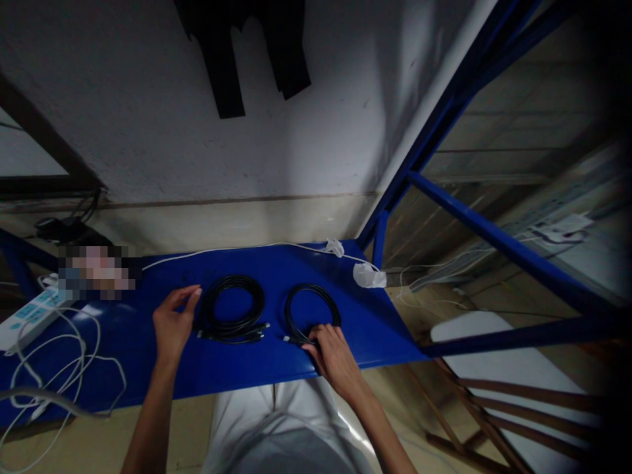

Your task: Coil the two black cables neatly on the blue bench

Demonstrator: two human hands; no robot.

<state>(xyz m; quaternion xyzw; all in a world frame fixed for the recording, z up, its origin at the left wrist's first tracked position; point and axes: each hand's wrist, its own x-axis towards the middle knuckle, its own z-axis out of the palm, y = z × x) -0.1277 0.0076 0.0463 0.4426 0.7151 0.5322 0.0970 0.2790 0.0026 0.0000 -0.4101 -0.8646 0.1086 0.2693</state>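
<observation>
Two black coiled cables lie side by side on the blue tabletop [237, 370]. My right hand [336, 355] has its fingers closed on the near edge of the right cable coil [291, 309], which is the thinner ring; one metal plug [287, 338] sticks out beside my fingertips. The thicker left cable coil [207, 306] rests untouched, with several plugs [261, 331] along its near side. Just left of that coil, my left hand [175, 319] hovers with nothing visible in it. Its thumb and fingers are bent, with a small gap between them.
A white power strip [29, 319] and a tangle of white cable [74, 368] lie at the left. White crumpled plastic [369, 276] sits at the back right, beside a thin white cord [212, 250]. Blue frame bars [474, 214] and a wooden chair [494, 355] stand to the right.
</observation>
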